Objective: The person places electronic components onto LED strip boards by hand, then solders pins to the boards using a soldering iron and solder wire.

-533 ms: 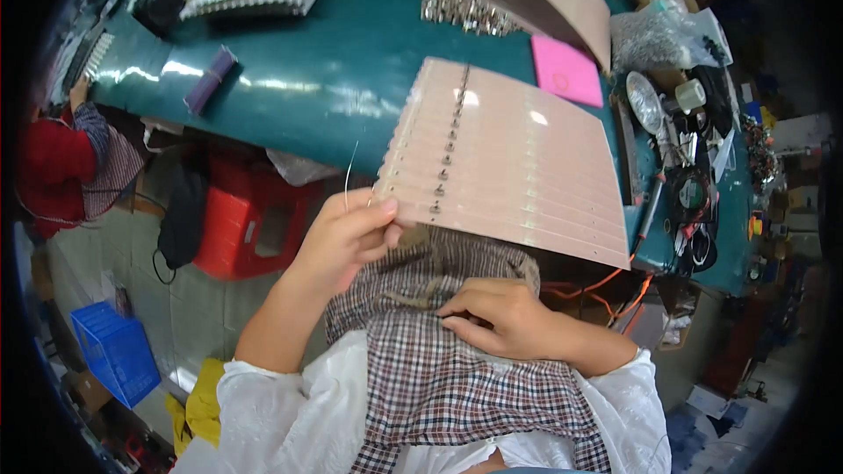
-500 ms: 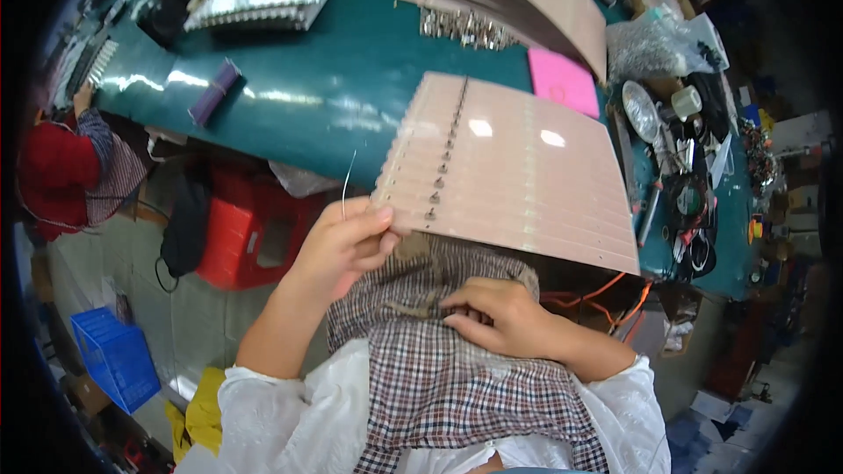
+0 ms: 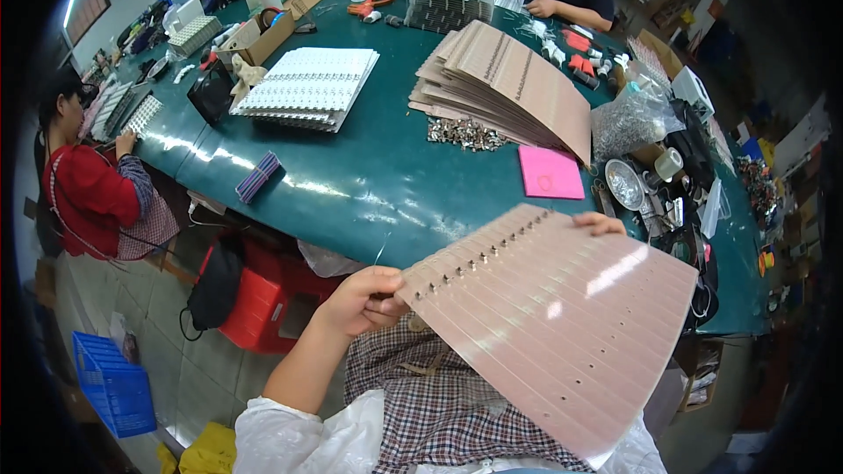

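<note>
Left hand (image 3: 367, 300) on the corner, right hand (image 3: 600, 223) out at the far edge

So it's a thin, pinkish-beige sheet panel (image 3: 544, 325), marked into long parallel strips, with a row of small shiny metal clips (image 3: 479, 259) along its far-left side. It's held up, tilted, over the checked cloth apron (image 3: 439, 421), on the near side of the glossy green table (image 3: 360, 171).

The strips run far left to near right, and that looks like the panel's long way too (fisheye bend, so grain of salt). The clip row cuts across them, near left to far right.

Left thumb and fingers are pinching the left corner, right beside the near end of the clips, so the panel lies off to their right. Right fingers are hooked over the far edge, a bit right of the row's far end, with the panel on their near side. That thumb's hidden, so I can't tell if it's pinching or only steadying.

Farther off: a fanned stack of similar pinkish-beige panels (image 3: 518, 79).
</note>
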Available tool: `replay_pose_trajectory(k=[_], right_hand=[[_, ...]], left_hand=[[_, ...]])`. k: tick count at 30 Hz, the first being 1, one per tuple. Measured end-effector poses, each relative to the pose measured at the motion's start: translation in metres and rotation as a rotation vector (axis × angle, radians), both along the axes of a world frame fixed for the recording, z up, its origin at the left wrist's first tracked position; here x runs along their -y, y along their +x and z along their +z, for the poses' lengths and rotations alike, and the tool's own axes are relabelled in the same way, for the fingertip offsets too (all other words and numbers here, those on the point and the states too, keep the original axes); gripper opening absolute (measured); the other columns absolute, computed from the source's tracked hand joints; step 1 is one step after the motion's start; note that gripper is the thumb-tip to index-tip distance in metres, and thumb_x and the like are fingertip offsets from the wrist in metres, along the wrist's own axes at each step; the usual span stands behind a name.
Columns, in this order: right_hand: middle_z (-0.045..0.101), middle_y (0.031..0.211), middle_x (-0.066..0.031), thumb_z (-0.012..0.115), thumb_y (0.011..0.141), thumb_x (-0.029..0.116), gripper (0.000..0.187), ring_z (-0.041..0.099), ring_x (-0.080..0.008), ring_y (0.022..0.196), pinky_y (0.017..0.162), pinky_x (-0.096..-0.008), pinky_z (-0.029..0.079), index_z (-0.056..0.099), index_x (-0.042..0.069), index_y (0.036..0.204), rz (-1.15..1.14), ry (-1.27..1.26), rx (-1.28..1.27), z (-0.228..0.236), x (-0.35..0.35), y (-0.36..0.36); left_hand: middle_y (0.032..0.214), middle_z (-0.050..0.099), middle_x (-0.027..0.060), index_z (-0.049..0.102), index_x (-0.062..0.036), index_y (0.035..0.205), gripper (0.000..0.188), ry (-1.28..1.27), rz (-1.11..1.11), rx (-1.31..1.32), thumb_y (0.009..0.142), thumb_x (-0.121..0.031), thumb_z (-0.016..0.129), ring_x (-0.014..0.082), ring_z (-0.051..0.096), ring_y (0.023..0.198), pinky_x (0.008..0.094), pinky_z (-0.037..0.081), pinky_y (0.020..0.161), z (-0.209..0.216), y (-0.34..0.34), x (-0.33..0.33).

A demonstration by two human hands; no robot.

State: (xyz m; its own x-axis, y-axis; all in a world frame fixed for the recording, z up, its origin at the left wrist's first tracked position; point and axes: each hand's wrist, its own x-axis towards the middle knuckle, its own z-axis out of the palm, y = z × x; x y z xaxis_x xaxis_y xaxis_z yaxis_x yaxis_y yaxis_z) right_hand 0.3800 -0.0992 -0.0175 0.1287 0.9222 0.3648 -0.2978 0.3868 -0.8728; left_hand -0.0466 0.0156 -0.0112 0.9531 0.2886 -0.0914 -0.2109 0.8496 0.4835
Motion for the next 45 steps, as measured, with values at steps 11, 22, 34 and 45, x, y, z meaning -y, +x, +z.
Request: replay_pose_trajectory(k=[11, 22, 34, 45], right_hand=[[0.063, 0.102, -0.0245, 0.073, 0.086, 0.017, 0.031, 0.064, -0.0292, 0.090, 0.083, -0.0348, 0.052, 0.052, -0.001, 0.100, -0.606, 0.190, 0.650, 0.019, 0.097, -0.039], [0.063, 0.104, -0.0191, 0.076, 0.082, 0.009, 0.032, 0.061, -0.0245, 0.096, 0.088, -0.0350, 0.049, 0.050, 0.003, 0.100, -0.716, -0.104, 0.689, 0.015, 0.117, -0.083], [0.066, 0.102, -0.0196, 0.073, 0.084, 0.011, 0.026, 0.059, -0.0221, 0.092, 0.084, -0.0330, 0.048, 0.052, 0.002, 0.096, -0.677, -0.108, 0.716, 0.018, 0.117, -0.078], [0.065, 0.100, -0.0195, 0.075, 0.083, 0.015, 0.028, 0.059, -0.0216, 0.090, 0.083, -0.0330, 0.049, 0.052, 0.002, 0.094, -0.679, -0.113, 0.676, 0.026, 0.114, -0.078]], left_hand=[[0.063, 0.056, -0.0003, 0.066, -0.0011, 0.080, 0.040, 0.490, 0.312, -0.702, 0.096, -0.037, 0.061, 0.0022, 0.034, 0.044, 0.0200, 0.022, 0.040, 0.020, 0.044, -0.026], [0.107, 0.058, 0.0067, 0.066, -0.0021, 0.101, 0.036, 1.480, 0.672, -0.379, 0.070, 0.014, 0.074, -0.0005, 0.027, 0.053, 0.0162, 0.022, 0.049, 0.033, 0.044, -0.008], [0.094, 0.065, 0.0060, 0.072, -0.0048, 0.091, 0.026, 1.543, 0.659, -0.336, 0.069, 0.005, 0.078, 0.0002, 0.044, 0.060, 0.0181, 0.026, 0.046, 0.036, 0.060, -0.008], [0.114, 0.068, 0.0028, 0.073, -0.0103, 0.105, 0.038, 1.524, 0.506, -0.551, 0.068, -0.005, 0.082, 0.0020, 0.029, 0.052, 0.0191, 0.027, 0.047, 0.035, 0.066, -0.023]])
